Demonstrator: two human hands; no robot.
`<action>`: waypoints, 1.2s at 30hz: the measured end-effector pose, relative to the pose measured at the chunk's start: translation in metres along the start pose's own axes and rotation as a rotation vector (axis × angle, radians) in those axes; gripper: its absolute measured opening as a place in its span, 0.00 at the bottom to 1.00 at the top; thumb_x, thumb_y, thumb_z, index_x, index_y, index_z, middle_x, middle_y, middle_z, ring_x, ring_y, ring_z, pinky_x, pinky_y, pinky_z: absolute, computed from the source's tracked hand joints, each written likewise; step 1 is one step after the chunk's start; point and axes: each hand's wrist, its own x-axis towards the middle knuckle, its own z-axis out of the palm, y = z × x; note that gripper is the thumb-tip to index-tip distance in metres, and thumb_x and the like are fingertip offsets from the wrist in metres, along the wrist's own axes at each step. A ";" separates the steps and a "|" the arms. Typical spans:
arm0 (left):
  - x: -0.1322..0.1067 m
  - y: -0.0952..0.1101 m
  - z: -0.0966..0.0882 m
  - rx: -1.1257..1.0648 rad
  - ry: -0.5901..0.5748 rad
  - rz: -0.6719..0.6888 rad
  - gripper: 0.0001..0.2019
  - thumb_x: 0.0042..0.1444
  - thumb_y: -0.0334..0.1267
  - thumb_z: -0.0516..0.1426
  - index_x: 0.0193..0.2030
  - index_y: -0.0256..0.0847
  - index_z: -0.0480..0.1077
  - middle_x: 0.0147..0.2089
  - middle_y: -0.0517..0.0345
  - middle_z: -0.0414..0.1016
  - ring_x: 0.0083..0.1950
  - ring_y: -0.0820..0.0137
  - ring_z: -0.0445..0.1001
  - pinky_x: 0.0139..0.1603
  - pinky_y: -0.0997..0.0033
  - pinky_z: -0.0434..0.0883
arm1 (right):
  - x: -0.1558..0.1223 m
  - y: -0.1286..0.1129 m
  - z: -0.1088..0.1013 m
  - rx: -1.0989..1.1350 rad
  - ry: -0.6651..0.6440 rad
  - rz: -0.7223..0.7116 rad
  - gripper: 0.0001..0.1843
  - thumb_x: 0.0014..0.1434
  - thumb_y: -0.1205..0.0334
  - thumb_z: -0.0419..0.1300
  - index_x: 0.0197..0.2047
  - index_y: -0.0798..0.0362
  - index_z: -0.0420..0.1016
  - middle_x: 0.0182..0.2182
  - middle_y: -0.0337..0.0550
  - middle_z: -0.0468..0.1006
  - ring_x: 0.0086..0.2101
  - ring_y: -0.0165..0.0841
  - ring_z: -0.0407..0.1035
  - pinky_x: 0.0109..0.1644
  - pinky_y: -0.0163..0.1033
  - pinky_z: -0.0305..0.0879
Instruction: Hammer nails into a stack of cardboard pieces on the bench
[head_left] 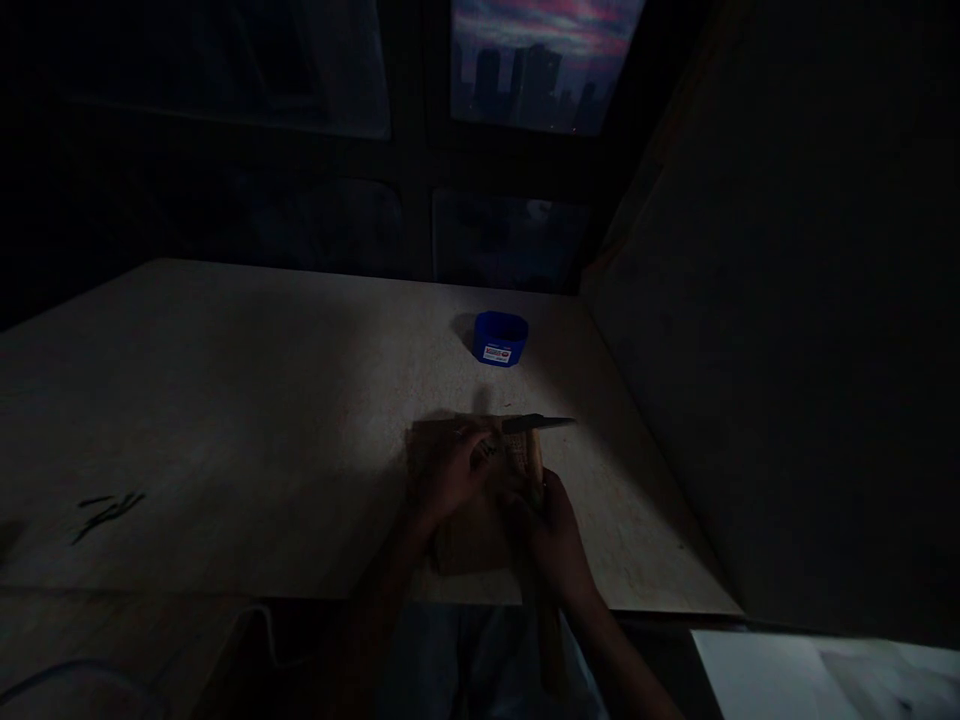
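The scene is very dark. My left hand (450,475) is closed around the handle of a knife (536,424) whose blade points right, lying across the top of a wooden stick (531,462). My right hand (551,535) grips that stick lower down, its long end running back toward me. Both hands are over a brown board (465,545) lying near the front edge of the pale table (262,420).
A small blue tub (500,339) with a label stands behind the board. Thin dark slivers (109,510) lie at the table's front left. A panel wall (787,350) closes the right side; windows are behind. A white sheet (825,675) lies at bottom right.
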 end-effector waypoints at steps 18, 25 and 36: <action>0.003 -0.011 0.017 -0.110 0.131 -0.022 0.02 0.56 0.33 0.65 0.34 0.42 0.81 0.41 0.54 0.79 0.45 0.66 0.78 0.49 0.63 0.75 | 0.003 -0.002 0.004 -0.092 -0.014 0.040 0.23 0.59 0.57 0.58 0.56 0.54 0.66 0.49 0.54 0.80 0.48 0.44 0.75 0.48 0.45 0.71; 0.003 -0.013 0.018 -0.118 0.150 -0.005 0.02 0.57 0.34 0.64 0.34 0.42 0.81 0.41 0.55 0.79 0.44 0.67 0.78 0.49 0.63 0.76 | 0.001 -0.001 0.006 -0.086 -0.022 0.029 0.23 0.60 0.58 0.57 0.58 0.53 0.65 0.48 0.52 0.80 0.46 0.43 0.76 0.46 0.44 0.71; 0.001 -0.014 0.018 -0.183 0.145 -0.022 0.02 0.55 0.35 0.66 0.36 0.42 0.81 0.43 0.54 0.79 0.47 0.66 0.78 0.54 0.61 0.75 | -0.001 -0.004 0.006 -0.108 -0.046 0.051 0.24 0.62 0.56 0.56 0.60 0.53 0.64 0.47 0.54 0.81 0.45 0.44 0.76 0.44 0.43 0.71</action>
